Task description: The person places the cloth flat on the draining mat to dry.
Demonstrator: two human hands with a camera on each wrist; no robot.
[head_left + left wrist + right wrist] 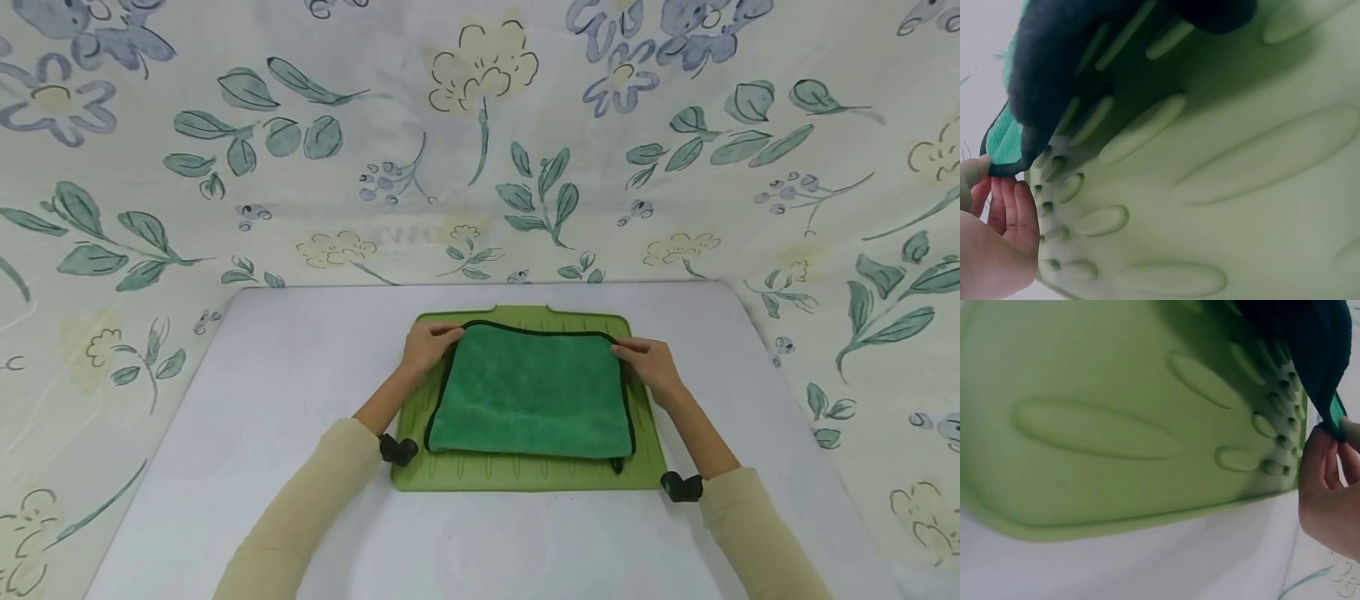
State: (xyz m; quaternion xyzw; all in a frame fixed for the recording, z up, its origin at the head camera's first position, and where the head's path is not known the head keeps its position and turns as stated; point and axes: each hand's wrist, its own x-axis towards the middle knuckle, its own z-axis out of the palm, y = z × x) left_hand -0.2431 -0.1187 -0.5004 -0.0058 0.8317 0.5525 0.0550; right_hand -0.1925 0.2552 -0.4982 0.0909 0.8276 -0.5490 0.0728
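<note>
A green cloth with dark edging (532,392) is spread over a light green ribbed board (525,477). My left hand (429,346) pinches its far left corner, and my right hand (652,362) pinches the far right one. Seen from the left wrist, the held corner (1005,140) sits between thumb and fingers, raised above the board's ridges. The right wrist view likewise has the cloth's dark underside (1319,356) hanging over the board from the right fingertips. Most of the board's middle is hidden beneath the cloth. A small dark tab (617,465) pokes out at the near right edge.
The board lies on a white table (300,367). Floral-patterned fabric (480,167) rises behind the table and shows along both sides. Small black devices sit at the left wrist (397,450) and right wrist (681,487), near the board's sides.
</note>
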